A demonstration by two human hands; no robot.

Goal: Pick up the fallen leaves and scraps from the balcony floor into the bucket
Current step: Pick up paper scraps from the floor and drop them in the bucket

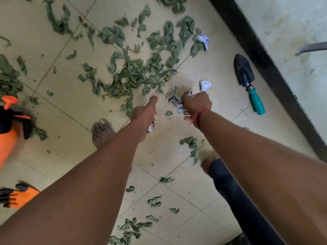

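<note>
Wilted green leaves (134, 73) lie scattered in a thick patch across the tiled balcony floor (70, 110), with smaller bits (154, 202) near my feet. My right hand (196, 105) grips a bunch of crumpled paper scraps and leaf bits (175, 101) just above the floor. My left hand (145, 115) holds a small crumpled paper scrap (151, 128) in its curled fingers, with one finger stretched out toward the leaf patch. Two white paper scraps lie loose: one (205, 85) beside my right hand, another (203, 39) farther off. No bucket is in view.
A hand trowel (247, 80) with a teal handle lies at the right by a dark strip along the wall (261, 55). An orange sprayer bottle (8, 124) stands at the left edge, an orange glove (16, 195) below it. My bare feet (102, 133) stand on the tiles.
</note>
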